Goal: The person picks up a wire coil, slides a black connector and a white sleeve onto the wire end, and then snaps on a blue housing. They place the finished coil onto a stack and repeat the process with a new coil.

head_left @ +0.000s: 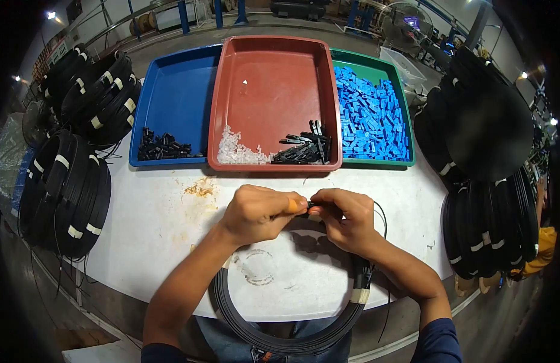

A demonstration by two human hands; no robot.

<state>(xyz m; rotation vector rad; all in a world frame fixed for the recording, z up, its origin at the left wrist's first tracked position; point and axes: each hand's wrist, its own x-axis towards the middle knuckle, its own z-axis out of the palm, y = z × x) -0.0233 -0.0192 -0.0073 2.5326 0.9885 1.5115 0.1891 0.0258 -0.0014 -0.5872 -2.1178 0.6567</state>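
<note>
My left hand [260, 210] and my right hand [348, 219] meet over the table, fingers pinched together. A small black connector part [310, 205] shows between their fingertips, mostly hidden by them. Orange tape [294, 206] wraps a digit of my left hand. From behind my right hand a thin black cable [385, 225] bows out and runs down toward a coil; its end is hidden in the fingers. Below my hands the coil of black cable [292, 346], bound with pale tape [360, 296], hangs partly over the table's front edge, above my lap.
Beyond my hands stand a blue tray [177, 109] with black parts, a red tray [274, 91] with clear and black pieces, and a green tray [407, 130] of blue parts. Cable coils [68, 193] are stacked left; more coils [491, 224] stand right.
</note>
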